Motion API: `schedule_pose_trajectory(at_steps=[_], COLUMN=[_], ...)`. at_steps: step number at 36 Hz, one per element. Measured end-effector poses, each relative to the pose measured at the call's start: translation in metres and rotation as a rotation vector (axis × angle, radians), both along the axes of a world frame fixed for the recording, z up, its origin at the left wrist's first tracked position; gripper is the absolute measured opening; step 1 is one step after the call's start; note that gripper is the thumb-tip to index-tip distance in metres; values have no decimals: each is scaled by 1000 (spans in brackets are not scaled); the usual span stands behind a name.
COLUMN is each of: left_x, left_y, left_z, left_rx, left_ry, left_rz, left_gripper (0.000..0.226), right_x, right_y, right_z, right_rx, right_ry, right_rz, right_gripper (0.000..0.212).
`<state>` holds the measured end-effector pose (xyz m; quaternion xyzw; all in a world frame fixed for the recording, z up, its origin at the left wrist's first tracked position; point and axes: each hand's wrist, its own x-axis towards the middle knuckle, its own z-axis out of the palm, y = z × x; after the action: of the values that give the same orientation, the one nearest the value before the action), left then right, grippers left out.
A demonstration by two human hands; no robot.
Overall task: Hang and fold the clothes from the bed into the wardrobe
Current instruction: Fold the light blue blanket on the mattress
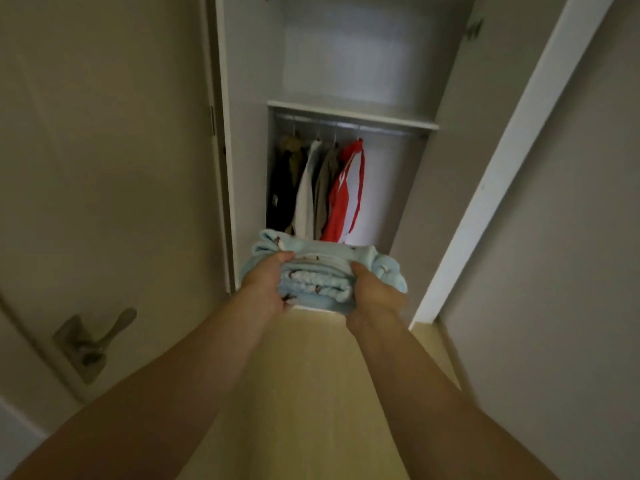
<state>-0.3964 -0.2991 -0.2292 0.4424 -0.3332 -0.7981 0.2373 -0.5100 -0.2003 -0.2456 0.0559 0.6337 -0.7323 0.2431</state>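
At the far left we see a closed room door (pixel 104 168) with a metal lever handle (pixel 95 341) low on its face. Just right of it stands the open wardrobe (pixel 242 133), its interior pale and dim.

Our left hand (pixel 265 282) grips the left end of a folded light-blue garment (pixel 322 271), thumb on top and fingers wrapped under the stack. The garment is a thick bundle of several folded layers with small dark printed marks; the print itself is too blurred to identify. We hold it in the air in front of the wardrobe opening, level with the bottom of the hanging clothes and above the light wooden floor (pixel 311 393).

Behind the bundle, a shelf (pixel 353 114) divides the wardrobe; a rail (pixel 346 124) runs directly beneath it. From the rail hang, in order, a dark garment (pixel 282 188), a white garment (pixel 306 192), an olive-grey garment (pixel 325 188) and a red-and-white garment (pixel 348 192). All four are bunched toward the left of the rail, touching one another.

Our right hand (pixel 374 289) clamps the right end of the bundle, fingers curled around its edge. A loose blue fold spills past this hand to the right.

Further right stands the open wardrobe door (pixel 502 168), seen edge-on, then a plain wall (pixel 571 237).
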Motion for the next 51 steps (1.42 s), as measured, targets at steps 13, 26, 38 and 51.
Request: schedule_pose_trajectory(at_steps=[13,26,38,51], left_x=[-187,-386,-550,-677], left_y=[-214,-394,-531,-714], left_z=[114,183,213,182], left_rx=[-234,-329,-367,-994], left_ry=[197,272,288,-314], left_rz=[-55,-64,-40,45], left_gripper=[18,40,37,145], right_x=[-194,-390,-570,-719], right_y=[-213,-384,-528,-674], right_z=[121,191,221,201], right_rx=[-301,-283,-310,148], right_ry=[86,263,325,511], right_rz=[56,-13,126,156], right_gripper=[84,97,90,102])
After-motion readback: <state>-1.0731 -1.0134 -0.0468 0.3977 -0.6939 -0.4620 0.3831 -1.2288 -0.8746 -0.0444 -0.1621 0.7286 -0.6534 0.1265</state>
